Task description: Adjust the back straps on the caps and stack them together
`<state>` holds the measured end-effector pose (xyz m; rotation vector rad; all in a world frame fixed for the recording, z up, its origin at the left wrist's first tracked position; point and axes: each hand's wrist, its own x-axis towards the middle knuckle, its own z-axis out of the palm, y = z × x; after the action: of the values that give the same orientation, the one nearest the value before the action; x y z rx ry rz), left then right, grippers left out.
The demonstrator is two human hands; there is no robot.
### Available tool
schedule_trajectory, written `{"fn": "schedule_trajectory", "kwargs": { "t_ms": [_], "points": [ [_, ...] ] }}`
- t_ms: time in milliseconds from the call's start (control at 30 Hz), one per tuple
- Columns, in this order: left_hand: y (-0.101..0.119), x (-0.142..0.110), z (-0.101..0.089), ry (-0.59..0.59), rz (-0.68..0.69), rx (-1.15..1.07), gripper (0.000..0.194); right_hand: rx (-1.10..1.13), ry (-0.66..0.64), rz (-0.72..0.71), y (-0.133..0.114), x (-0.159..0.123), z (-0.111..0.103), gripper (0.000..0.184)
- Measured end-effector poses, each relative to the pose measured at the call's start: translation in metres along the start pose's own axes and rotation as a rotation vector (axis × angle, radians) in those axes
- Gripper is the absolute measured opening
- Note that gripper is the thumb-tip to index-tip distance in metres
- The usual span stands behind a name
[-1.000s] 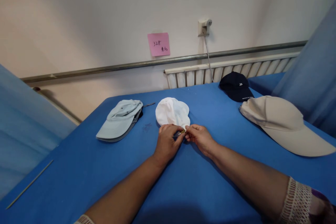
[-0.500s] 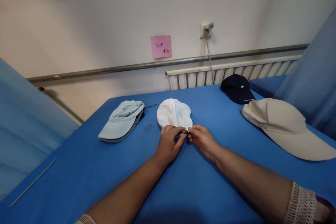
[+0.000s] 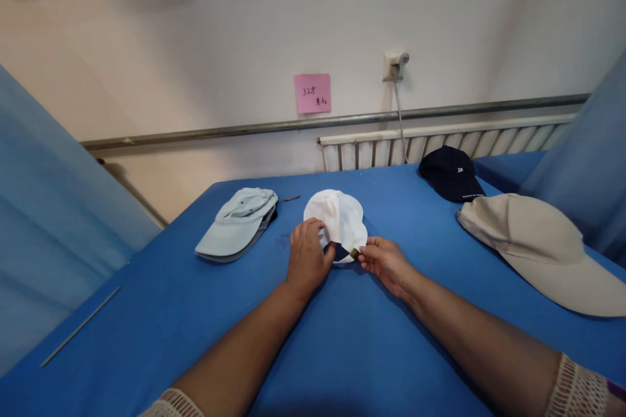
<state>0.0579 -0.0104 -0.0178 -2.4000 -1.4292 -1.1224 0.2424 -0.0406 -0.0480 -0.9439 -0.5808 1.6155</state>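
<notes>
A white cap (image 3: 335,212) rests on the blue-covered table with its back opening facing me. The opening shows dark blue, with a small brass-coloured buckle (image 3: 355,253) at its right end. My left hand (image 3: 309,251) is closed on the cap's left edge, fingers bent over the side and thumb at the opening. With thumb and forefinger, my right hand (image 3: 384,260) pinches the cap's edge beside the buckle. The cap's brim is hidden from view.
Light blue caps (image 3: 237,225) lie stacked to the left. A navy cap (image 3: 450,172) and a large beige cap (image 3: 528,228) lie to the right. A thin stick (image 3: 81,326) lies near the table's left edge. Curtains hang on both sides; a radiator (image 3: 362,150) stands behind.
My left hand has moved left from the buckle to the cap's left edge, and the dark opening now shows. My right hand stays at the buckle end. The view has shifted slightly.
</notes>
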Motion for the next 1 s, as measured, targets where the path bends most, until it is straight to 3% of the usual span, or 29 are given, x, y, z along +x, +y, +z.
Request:
{"fn": "schedule_trajectory", "kwargs": {
  "t_ms": [100,233,333,467,567,667,867,1000],
  "points": [
    [-0.003,0.003,-0.008,0.056,0.04,-0.039,0.017,0.008,0.056,-0.009,0.0,0.002,0.001,0.02],
    [-0.006,0.003,-0.017,0.135,0.085,-0.089,0.015,0.012,0.085,0.01,-0.003,0.002,0.0,0.017],
    [-0.012,0.004,-0.017,0.129,0.057,-0.07,0.017,-0.078,-0.014,0.044,-0.005,-0.001,-0.001,0.017],
    [-0.032,0.01,-0.018,0.088,-0.095,-0.023,0.026,-0.239,-0.224,0.027,-0.005,-0.007,0.0,0.021],
    [-0.044,0.014,-0.022,0.12,-0.193,-0.074,0.017,-0.305,-0.259,0.009,-0.001,-0.008,0.001,0.021],
    [-0.046,0.016,-0.026,0.249,-0.177,-0.206,0.015,-0.27,-0.145,-0.034,0.001,-0.001,-0.001,0.02],
    [-0.027,0.013,-0.034,0.372,-0.02,-0.433,0.021,-0.287,0.369,-0.36,-0.012,0.028,-0.024,0.019],
    [0.0,0.006,-0.041,0.421,0.016,-0.59,0.02,-0.307,0.434,-0.446,-0.027,0.038,-0.039,0.016]
  ]
}}
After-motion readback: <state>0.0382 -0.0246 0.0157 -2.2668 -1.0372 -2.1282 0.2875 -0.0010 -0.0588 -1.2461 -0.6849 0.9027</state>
